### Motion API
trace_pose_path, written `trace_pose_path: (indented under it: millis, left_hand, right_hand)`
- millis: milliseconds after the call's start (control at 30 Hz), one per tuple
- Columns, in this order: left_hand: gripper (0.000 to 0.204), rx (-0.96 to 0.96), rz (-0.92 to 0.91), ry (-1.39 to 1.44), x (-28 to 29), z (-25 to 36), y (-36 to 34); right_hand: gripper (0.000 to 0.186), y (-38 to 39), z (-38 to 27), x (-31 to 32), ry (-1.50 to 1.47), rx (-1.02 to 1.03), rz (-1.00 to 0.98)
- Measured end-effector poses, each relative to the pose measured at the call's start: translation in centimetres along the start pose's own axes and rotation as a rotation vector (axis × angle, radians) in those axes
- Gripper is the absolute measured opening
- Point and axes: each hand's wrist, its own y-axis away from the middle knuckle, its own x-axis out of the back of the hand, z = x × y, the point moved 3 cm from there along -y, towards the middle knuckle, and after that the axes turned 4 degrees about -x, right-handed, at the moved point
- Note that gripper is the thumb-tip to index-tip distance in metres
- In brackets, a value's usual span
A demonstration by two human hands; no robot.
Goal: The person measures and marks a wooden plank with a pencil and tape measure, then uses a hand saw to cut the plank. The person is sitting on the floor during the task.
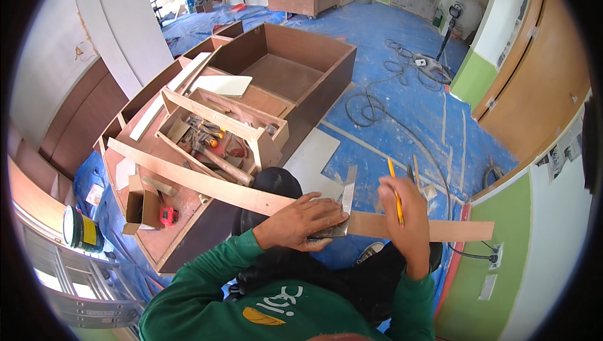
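Note:
A long, thin wooden strip (461, 230) lies across my knees, its left end resting over the brown cabinet carcass (182, 240). My left hand (301, 220) is closed over a metal try square (349, 193), pressing it against the strip. The square's blade points away from me, crossing the strip's far edge. In my right hand (408, 218) is a yellow pencil (391, 170), held just right of the square above the strip. The pencil's lower end is partly hidden by the fingers. Left of my knee sits an open wooden toolbox (273, 146) holding a hammer (220, 165) and other tools.
A cardboard box (146, 206) and red tape measure (168, 216) sit on the carcass. A bucket (80, 230) and metal ladder (94, 306) stand at left. Black cable (418, 137) snakes over blue floor sheeting towards a fan (433, 67). A green-and-white wall (502, 265) borders the right.

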Motion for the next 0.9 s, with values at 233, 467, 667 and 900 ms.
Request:
trace_pose_path:
  millis: [233,467,667,900]
  left_hand:
    - [0.052,0.259,0.109,0.171,0.0,0.1,-0.4]
    - [0.037,0.603,0.249,0.354,2.2,-1.8,-3.6]
    - [0.043,0.385,0.067,0.265,1.6,-7.2,-11.6]
    - [0.055,0.423,0.040,0.890,-5.5,-11.1,-15.0]
  right_hand:
    - [0.027,-5.6,4.8,-5.1,0.078,0.016,0.030]
    - [0.026,-4.7,6.1,-6.1,-0.052,-0.025,0.049]
    - [0.030,-4.7,5.3,-5.4,0.059,0.138,0.289]
    - [0.038,-4.6,6.4,-5.1,0.143,0.002,0.266]
